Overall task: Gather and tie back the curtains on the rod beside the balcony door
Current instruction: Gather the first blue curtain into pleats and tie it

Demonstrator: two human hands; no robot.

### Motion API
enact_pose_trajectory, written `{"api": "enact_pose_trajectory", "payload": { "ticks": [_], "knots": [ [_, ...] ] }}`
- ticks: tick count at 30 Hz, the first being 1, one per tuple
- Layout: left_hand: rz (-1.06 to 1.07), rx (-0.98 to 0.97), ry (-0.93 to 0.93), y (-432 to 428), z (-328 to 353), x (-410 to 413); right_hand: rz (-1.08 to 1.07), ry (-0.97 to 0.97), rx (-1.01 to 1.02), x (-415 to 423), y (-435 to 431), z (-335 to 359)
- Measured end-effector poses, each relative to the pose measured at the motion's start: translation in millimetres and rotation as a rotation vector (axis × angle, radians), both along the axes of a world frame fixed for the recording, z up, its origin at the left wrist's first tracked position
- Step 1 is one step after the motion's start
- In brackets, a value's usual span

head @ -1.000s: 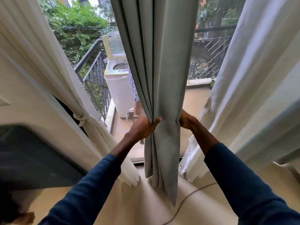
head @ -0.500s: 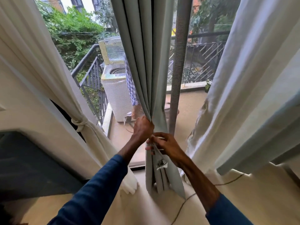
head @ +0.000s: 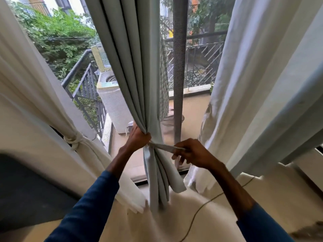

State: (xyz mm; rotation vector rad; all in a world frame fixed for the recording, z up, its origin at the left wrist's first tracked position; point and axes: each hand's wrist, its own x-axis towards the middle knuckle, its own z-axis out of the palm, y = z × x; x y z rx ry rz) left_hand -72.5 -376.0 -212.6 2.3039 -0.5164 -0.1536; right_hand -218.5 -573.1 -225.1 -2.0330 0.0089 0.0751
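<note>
— Where's the pale grey pleated fabric curtain (head: 132, 67)?
— Mid-doorway. My left grip (head: 139, 137) clenches its gathered folds; my right grip (head: 194, 152) pinches the thin matching tie-band (head: 161, 146), drawn taut.
— Any writing?
— The sticker (head: 109, 83) on the white washer (head: 113, 102) is too blurred.

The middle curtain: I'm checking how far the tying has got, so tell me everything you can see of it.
The middle curtain is pale grey-green, matte, heavy-looking cloth, hanging from above the frame in deep vertical pleats. It is gathered to a narrow waist, then flares loosely below. The left hand grips the gathered waist; the right hand pinches a narrow tie strip of matching cloth, stretched taut rightward from the waist. No knot shows.
</note>
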Motion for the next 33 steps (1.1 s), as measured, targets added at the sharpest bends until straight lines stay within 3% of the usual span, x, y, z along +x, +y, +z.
{"api": "enact_pose_trajectory", "payload": {
  "ticks": [3, 11, 16, 18, 27, 30, 33],
  "knots": [
    [0.012, -0.219, 0.249, 14, -8, 5, -0.064, 0.007, 0.064, 1, -29, 0],
    [-0.13, -0.233, 0.384, 27, -14, -4, -0.374, -0.127, 0.489, 20, -41, -14],
    [-0.083, -0.319, 0.489, 26, -6, -10, -0.537, 0.046, 1.08, 44, -10, -36],
    [-0.031, -0.346, 0.528, 23, -2, -13, -0.518, 0.08, 1.2, 52, 7, -42],
    [-0.114, -0.454, 0.62, 27, -6, -20, -0.637, 0.022, 0.825, 69, 37, -40],
    [-0.244, -0.481, 0.531, 19, 2, -31, -0.673, -0.014, 0.781, 67, 34, -41],
    [-0.122, -0.501, 0.328, 2, 3, -39, -0.742, -0.041, 0.799, 68, 31, -40]
  ]
}}
